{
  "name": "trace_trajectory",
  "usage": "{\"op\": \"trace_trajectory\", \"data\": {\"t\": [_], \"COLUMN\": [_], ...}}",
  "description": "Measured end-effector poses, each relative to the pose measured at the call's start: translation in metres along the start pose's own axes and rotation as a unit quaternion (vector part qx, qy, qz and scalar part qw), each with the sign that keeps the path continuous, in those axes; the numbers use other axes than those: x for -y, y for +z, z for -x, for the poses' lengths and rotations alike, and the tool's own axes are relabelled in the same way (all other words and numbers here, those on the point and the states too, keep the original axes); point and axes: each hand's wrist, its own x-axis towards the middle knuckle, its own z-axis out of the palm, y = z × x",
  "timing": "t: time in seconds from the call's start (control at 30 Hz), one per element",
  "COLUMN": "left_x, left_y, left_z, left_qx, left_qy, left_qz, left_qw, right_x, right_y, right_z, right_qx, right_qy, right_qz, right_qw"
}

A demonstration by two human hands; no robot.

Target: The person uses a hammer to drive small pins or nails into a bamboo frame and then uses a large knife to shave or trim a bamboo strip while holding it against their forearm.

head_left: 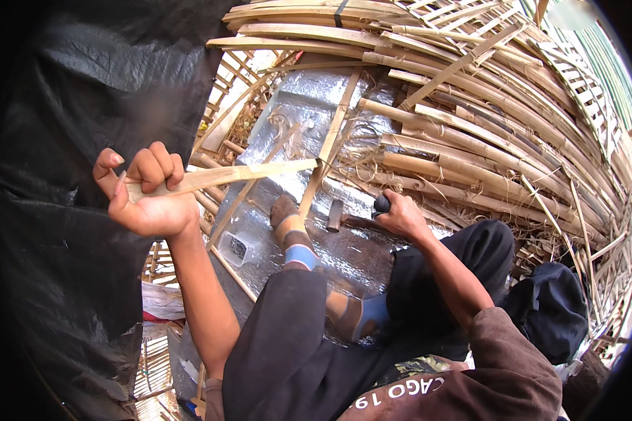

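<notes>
A pale split bamboo strip lies across my left hand, whose fingers curl around its near end. The strip points right, and its far tip meets a darker upright slat. My right hand is closed around a black handle with a rounded end; the rest of that tool is hidden or too dark to make out. Just left of this hand, a hammer with a metal head rests on the silvery sheet, its brown handle running toward my fingers.
Split bamboo poles are piled at the right and far side. A silvery sheet covers the ground, with shavings on it. My socked foot presses near the slat. Black plastic sheeting hangs at left; a dark cloth lies right.
</notes>
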Motion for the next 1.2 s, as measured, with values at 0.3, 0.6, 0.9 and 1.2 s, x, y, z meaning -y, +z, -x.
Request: {"op": "trace_trajectory", "data": {"t": [0.3, 0.6, 0.9, 1.2], "left_x": [-0.005, 0.03, 0.147, 0.129], "left_y": [0.001, -0.02, -0.068, -0.048], "left_z": [0.0, -0.009, 0.083, 0.045], "left_qx": [0.001, 0.001, 0.045, 0.179], "left_qy": [-0.012, -0.014, -0.311, -0.226], "left_qz": [0.003, -0.069, -0.251, -0.351], "left_qw": [1.0, 0.998, 0.916, 0.891], "right_x": [0.003, -0.003, -0.02, 0.031], "right_y": [-0.011, -0.011, -0.016, -0.039], "right_z": [0.012, 0.039, 0.079, 0.097], "right_qx": [0.038, -0.014, -0.001, -0.057], "right_qy": [0.025, 0.02, 0.104, -0.032], "right_qz": [0.02, -0.184, -0.292, -0.232], "right_qw": [0.999, 0.983, 0.951, 0.971]}}
